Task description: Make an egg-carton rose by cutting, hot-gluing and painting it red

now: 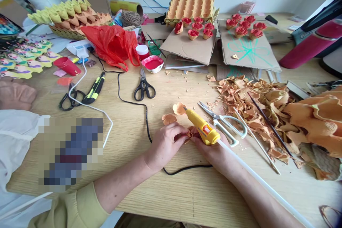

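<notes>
At the table's middle, my left hand point(168, 140) is closed, its fingertips pinching a small orange egg-carton flower piece point(190, 134). My right hand point(211, 151) is closed around a yellow hot glue gun point(202, 125), and its fingertips meet the same flower piece. The gun's nozzle points away to the upper left, and a long white glue stick point(253, 174) runs from its back. My fingers partly hide the flower piece and the gun's handle. Just beyond lie two cut petal shapes point(179, 108). White-handled scissors point(227, 123) rest open to the right.
Orange carton scraps point(240, 103) pile up at right. Red paper roses point(197, 25) stand on cardboard point(189, 46). Black scissors point(144, 89), a bowl of red paint point(152, 64), a red bag point(112, 42) and a cutter point(94, 89) lie farther back. Another person's hand point(16, 94) is at left.
</notes>
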Tool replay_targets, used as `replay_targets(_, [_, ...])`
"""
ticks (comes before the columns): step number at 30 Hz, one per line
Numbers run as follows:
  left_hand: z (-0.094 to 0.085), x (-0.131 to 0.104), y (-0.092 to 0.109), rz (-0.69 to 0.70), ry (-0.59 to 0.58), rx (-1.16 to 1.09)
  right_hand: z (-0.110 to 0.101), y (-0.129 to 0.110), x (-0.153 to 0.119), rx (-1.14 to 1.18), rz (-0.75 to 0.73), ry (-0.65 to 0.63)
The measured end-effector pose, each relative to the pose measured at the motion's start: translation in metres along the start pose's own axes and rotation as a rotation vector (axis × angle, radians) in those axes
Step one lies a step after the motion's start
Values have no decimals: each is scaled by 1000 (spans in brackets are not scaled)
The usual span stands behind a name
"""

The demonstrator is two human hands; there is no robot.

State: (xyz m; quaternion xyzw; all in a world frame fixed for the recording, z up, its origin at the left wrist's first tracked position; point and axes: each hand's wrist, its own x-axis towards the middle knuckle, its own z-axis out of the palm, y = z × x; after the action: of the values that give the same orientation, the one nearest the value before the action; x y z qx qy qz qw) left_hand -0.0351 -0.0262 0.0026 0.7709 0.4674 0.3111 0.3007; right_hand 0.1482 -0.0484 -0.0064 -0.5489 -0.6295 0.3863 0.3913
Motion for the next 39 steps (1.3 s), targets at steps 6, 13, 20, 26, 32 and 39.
replay_targets(6, [0,0,1,3,3,-7,2,3,0,65,-5,-17])
replay_targets(13, [-2,1,0,56,-48,-6,4,4,1,73,11,-2])
replay_targets(20, [0,3,2,54,-24,47,-2,0,4,51,24,-62])
replay_targets(26, [4,3,-1,67,10,-24,0,5,2,-26,2,19])
replay_targets(32, [5,4,0,71,35,-32,1,4,2,-11,19,12])
replay_targets(39, [2,6,2,75,-37,38,-4,-12,4,-150,-26,18])
